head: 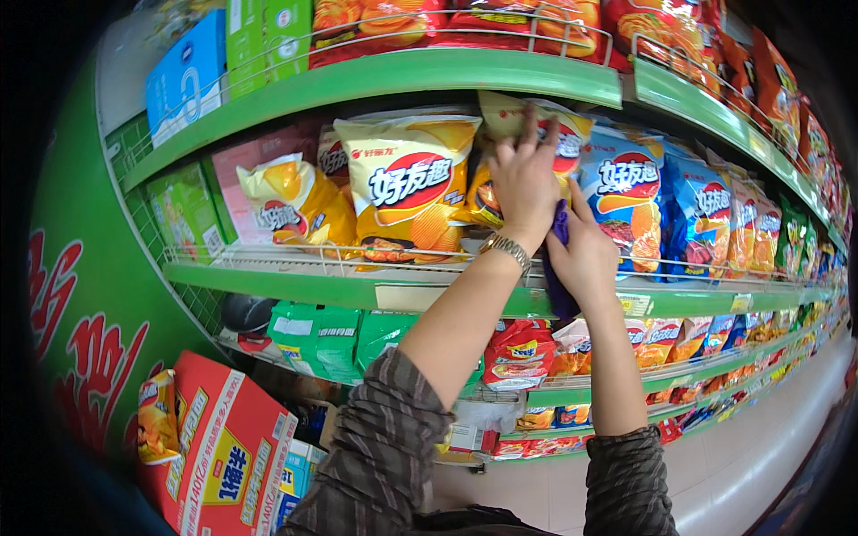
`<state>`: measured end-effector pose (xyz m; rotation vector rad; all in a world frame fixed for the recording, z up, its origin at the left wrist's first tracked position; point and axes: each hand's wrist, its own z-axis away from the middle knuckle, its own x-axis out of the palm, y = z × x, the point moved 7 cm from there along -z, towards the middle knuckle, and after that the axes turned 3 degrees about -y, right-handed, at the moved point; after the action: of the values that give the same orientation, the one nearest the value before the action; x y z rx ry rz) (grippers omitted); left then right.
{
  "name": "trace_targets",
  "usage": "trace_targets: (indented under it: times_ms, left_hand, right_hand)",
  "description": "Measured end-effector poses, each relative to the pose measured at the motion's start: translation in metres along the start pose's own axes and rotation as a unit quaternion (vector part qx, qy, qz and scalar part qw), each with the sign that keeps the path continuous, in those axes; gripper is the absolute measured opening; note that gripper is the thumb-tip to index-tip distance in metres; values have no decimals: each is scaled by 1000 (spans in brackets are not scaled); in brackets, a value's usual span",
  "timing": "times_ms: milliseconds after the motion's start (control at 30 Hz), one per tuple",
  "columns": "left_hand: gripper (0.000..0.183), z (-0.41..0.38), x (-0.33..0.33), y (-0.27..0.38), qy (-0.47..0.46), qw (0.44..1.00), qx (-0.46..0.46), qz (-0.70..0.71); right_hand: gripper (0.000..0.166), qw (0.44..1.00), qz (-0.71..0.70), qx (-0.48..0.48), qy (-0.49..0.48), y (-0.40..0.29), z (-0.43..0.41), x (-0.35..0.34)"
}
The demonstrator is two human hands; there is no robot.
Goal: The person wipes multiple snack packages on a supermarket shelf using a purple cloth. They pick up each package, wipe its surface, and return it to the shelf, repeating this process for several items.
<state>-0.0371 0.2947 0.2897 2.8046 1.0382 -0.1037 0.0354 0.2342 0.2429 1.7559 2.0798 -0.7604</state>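
Note:
My left hand (526, 181), with a metal watch on the wrist, rests its spread fingers on a cream-and-orange bag of potato chips (484, 191) on the middle shelf. Just right of it, my right hand (584, 248) grips a purple cloth (558, 281) that hangs over the shelf's front edge. A large yellow chip bag (410, 187) stands upright to the left, and a smaller yellow bag (301, 204) leans beside it. Blue chip bags (623, 201) stand close to the right of my right hand.
A low wire rail (429, 253) runs along the green shelf edge (335, 285). Overhead is another green shelf (415, 74) with red bags. Green packs (315, 338) lie below. A red carton (228, 449) with a small chip bag (157, 419) on it stands at lower left.

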Motion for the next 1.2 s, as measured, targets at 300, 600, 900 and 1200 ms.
trace_targets:
  times_ms: [300,600,900,1200]
  left_hand:
    - [60,46,-25,-27,-307,950,23,43]
    - [29,110,-275,-115,-173,964,111,-170]
    - [113,266,-638,-395,-311,561,-588,-493]
    - [72,252,-651,-397,-172,721,-534,-408]
  right_hand:
    - [45,996,28,-77,37,-11,-13,-2]
    - [50,995,82,-19,-45,3,-18,23]
    - [56,999,42,-32,-15,7,-17,23]
    - [42,998,-28,-47,7,-3,-13,12]
